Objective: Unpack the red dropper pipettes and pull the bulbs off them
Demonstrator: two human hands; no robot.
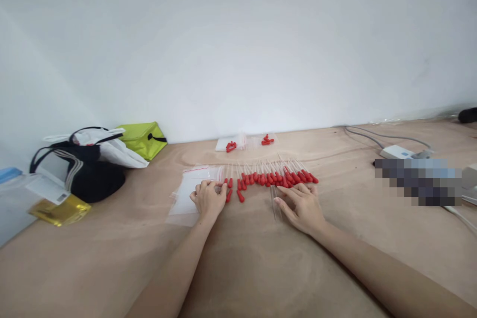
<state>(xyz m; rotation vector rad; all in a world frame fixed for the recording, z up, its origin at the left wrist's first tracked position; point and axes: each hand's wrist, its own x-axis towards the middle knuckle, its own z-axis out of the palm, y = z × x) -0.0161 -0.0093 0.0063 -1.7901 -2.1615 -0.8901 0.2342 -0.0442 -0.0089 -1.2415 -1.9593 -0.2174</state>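
Many red-bulbed glass droppers [261,179] lie side by side across the middle of the table, their thin clear stems pointing toward the wall. At the left end of that row is my left hand [210,200], with its fingers curled and their tips pressed together beside a red bulb [228,196]. Whatever is in the pinch is too small to name. A stack of clear zip bags [184,194] lies partly beneath this hand. My right hand [301,207] rests low over the table with thumb and forefinger apart. Its fingertips are at a few loose clear glass tubes [275,203].
Two small bags with loose red bulbs [231,146] lie near the wall. On the left are a lime-green bag [143,141], a black cap [97,179] and a container of yellow liquid [59,208]. A power strip [398,152] with cables and a blurred-out object [417,182] occupy the right.
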